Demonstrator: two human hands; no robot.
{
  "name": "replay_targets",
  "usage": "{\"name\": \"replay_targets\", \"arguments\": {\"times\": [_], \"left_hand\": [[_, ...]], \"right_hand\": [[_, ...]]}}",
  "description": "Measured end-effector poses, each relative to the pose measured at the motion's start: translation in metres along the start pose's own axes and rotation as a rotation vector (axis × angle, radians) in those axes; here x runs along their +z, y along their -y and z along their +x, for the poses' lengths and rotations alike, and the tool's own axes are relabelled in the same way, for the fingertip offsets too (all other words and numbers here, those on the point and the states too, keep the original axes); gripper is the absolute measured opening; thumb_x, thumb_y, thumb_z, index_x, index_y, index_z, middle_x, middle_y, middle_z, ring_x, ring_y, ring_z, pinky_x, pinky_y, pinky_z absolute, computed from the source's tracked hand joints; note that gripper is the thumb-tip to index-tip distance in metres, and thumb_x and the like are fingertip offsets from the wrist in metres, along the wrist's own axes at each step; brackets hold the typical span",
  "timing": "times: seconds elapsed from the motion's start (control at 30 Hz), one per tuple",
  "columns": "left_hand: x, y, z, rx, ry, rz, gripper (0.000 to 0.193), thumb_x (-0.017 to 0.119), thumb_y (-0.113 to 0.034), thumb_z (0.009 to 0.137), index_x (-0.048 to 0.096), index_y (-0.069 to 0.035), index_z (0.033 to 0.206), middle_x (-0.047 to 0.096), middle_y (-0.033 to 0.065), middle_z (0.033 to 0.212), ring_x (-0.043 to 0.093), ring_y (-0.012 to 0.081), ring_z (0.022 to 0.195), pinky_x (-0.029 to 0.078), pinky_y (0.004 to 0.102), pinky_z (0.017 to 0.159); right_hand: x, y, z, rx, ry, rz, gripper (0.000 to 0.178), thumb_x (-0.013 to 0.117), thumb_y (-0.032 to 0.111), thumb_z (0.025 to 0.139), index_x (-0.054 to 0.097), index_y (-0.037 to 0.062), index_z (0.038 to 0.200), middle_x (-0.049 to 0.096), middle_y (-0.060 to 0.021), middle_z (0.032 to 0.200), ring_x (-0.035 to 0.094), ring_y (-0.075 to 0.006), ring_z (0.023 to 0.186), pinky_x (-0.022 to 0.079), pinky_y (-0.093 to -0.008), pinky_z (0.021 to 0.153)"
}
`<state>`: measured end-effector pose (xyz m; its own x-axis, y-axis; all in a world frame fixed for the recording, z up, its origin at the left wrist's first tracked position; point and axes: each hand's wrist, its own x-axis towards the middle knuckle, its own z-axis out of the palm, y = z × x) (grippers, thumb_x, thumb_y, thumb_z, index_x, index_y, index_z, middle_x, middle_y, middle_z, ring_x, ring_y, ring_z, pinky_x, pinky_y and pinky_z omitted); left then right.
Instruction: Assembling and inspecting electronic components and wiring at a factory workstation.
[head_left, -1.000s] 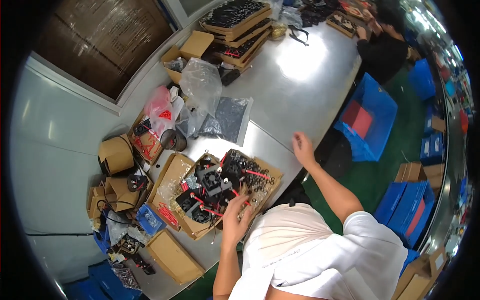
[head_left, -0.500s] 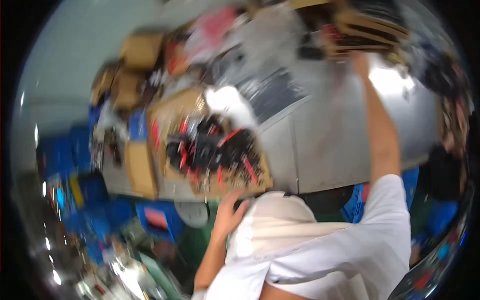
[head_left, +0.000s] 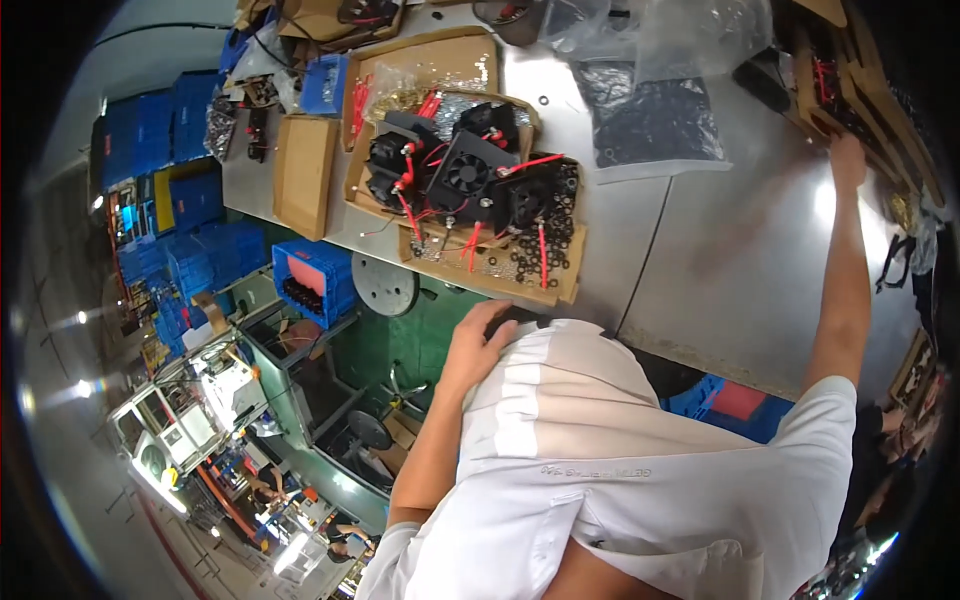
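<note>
The right hand (head_left: 848,166) is sitting against stacked brown cardboard trays (head_left: 868,100), its grip impossible to tell, ideally not tilting them, while the seemingly empty left hand (head_left: 476,342) is hanging loose.

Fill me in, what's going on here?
A person in a white shirt has the right hand at the stacked cardboard trays; whether it holds one is unclear. The left hand is just off the near edge of the metal table, nothing visible in it. Black fan units with red leads lie heaped over open cardboard trays.
</note>
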<state>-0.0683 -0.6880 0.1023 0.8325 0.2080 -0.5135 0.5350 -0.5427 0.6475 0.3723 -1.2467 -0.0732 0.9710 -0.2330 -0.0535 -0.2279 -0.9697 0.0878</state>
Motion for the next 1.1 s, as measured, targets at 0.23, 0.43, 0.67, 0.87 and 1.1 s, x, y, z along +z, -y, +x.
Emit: {"name": "replay_targets", "arguments": {"times": [0.23, 0.43, 0.67, 0.87, 1.1], "left_hand": [[0.018, -0.019, 0.031, -0.154, 0.087, -0.361, 0.029, 0.063, -0.011, 0.087, 0.061, 0.004, 0.111, 0.066, 0.0105, 0.106, 0.06, 0.0148, 0.096, 0.047, 0.0285, 0.085], [0.027, 0.002, 0.033, -0.123, 0.048, -0.339, 0.03, 0.062, -0.016, 0.089, 0.06, 0.001, 0.115, 0.065, 0.0084, 0.106, 0.059, 0.015, 0.097, 0.045, 0.0274, 0.085], [0.039, -0.012, 0.049, -0.243, 0.134, -0.228, 0.031, 0.061, -0.022, 0.091, 0.059, -0.003, 0.115, 0.063, 0.0043, 0.106, 0.058, 0.0133, 0.096, 0.043, 0.026, 0.081], [0.046, -0.019, 0.062, -0.341, 0.143, -0.393, 0.034, 0.063, -0.018, 0.09, 0.055, -0.002, 0.119, 0.061, 0.0036, 0.102, 0.056, 0.0108, 0.091, 0.045, 0.0245, 0.078], [0.05, -0.009, 0.061, -0.35, 0.152, -0.385, 0.034, 0.062, -0.019, 0.09, 0.054, -0.002, 0.119, 0.063, 0.0048, 0.107, 0.058, 0.0114, 0.093, 0.045, 0.0243, 0.078]], "right_hand": [[0.028, -0.076, -0.004, -0.085, -0.254, 0.169, 0.029, 0.048, 0.028, 0.091, 0.067, 0.008, 0.1, 0.066, -0.0178, 0.094, 0.064, -0.0369, 0.082, 0.051, -0.0468, 0.073], [0.038, 0.021, -0.04, -0.084, -0.453, 0.484, 0.029, 0.059, 0.032, 0.086, 0.069, 0.0067, 0.096, 0.062, -0.0142, 0.097, 0.058, -0.0336, 0.091, 0.046, -0.0423, 0.08], [-0.001, 0.002, -0.041, -0.041, -0.484, 0.331, 0.018, 0.059, 0.027, 0.084, 0.069, 0.0127, 0.089, 0.06, -0.0069, 0.089, 0.062, -0.0276, 0.08, 0.051, -0.0411, 0.068], [0.004, 0.004, -0.043, -0.047, -0.512, 0.358, 0.015, 0.056, 0.024, 0.086, 0.063, 0.0105, 0.087, 0.059, -0.0093, 0.089, 0.062, -0.0317, 0.081, 0.051, -0.0444, 0.069], [0.005, -0.009, -0.039, -0.08, -0.456, 0.423, 0.016, 0.055, 0.023, 0.088, 0.062, 0.01, 0.094, 0.06, -0.0073, 0.09, 0.061, -0.0307, 0.082, 0.051, -0.0415, 0.07]]}}
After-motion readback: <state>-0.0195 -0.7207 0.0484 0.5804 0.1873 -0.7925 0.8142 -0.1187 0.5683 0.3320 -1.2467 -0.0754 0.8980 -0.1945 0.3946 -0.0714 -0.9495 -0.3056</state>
